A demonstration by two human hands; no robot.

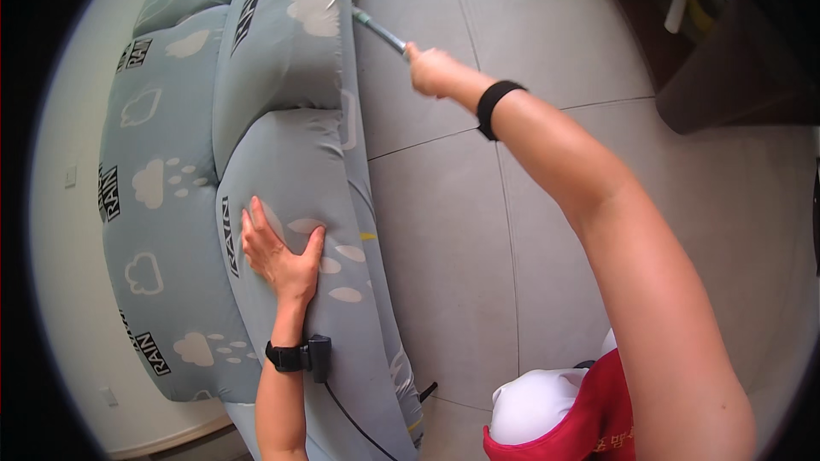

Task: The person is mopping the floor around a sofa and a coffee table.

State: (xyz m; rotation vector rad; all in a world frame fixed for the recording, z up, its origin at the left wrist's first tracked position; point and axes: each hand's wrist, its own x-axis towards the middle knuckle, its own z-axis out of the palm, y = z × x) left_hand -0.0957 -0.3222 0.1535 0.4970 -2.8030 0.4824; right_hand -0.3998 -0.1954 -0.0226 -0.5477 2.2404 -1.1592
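Observation:
My left hand [282,262] lies with its fingers spread on the seat cushion of a sofa [291,153]. A stretchy grey-blue cover with clouds, drops and printed lettering wraps the sofa. My right arm reaches out over the floor, and its hand [435,72] is closed around a slim metallic pole [384,34]. From my fist the pole runs toward the sofa's front edge, where a greenish section shows. Its far end is hidden by the sofa, so I cannot tell what is fixed to it.
Large grey tiles [442,224] form the floor beside the sofa. A dark sofa leg [428,392] sticks out near me. At the upper right stands a dark brown bin-like object [711,70]. A pale wall [70,237] runs behind the sofa. A cable [355,426] hangs from my left wrist device.

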